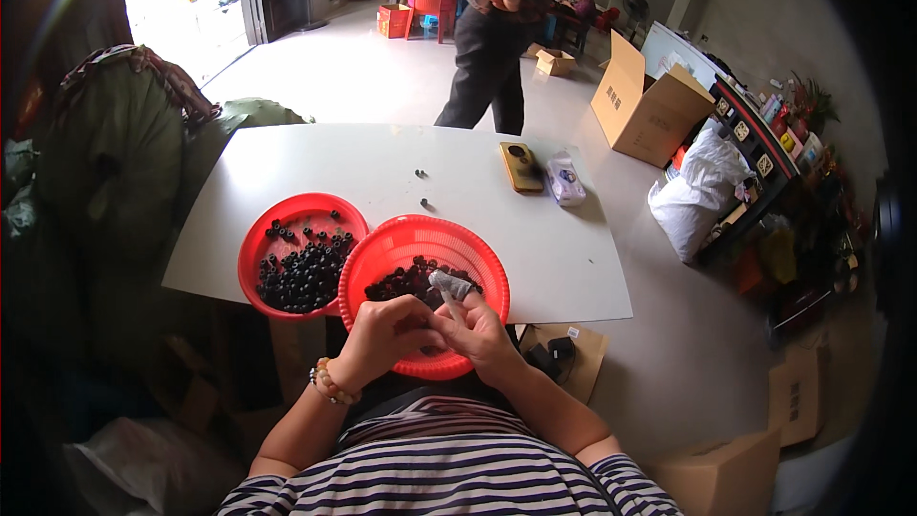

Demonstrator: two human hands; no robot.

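My left hand (390,327), with a beaded bracelet (334,382) at its wrist, is closed in a pinch over the near part of a red plastic basket (492,263). Its fingertips meet those of my right hand (480,336), also closed. Whatever sits between them is too small or hidden to name. A greyish-white wrapping (453,285) shows at the fingers of my right hand. Small black ring-like parts (406,279) lie in the basket below. Beside it on the left, a red round tray (250,263) holds a heap of similar black parts (304,277).
On the white table (535,268) are two loose black parts (426,203), a yellow phone (521,168) and a pale purple packet (565,180). A person (492,48) stands beyond the table. An open cardboard box (650,105) and a white sack (697,191) stand right; dark green sacks (124,153) crowd the left.
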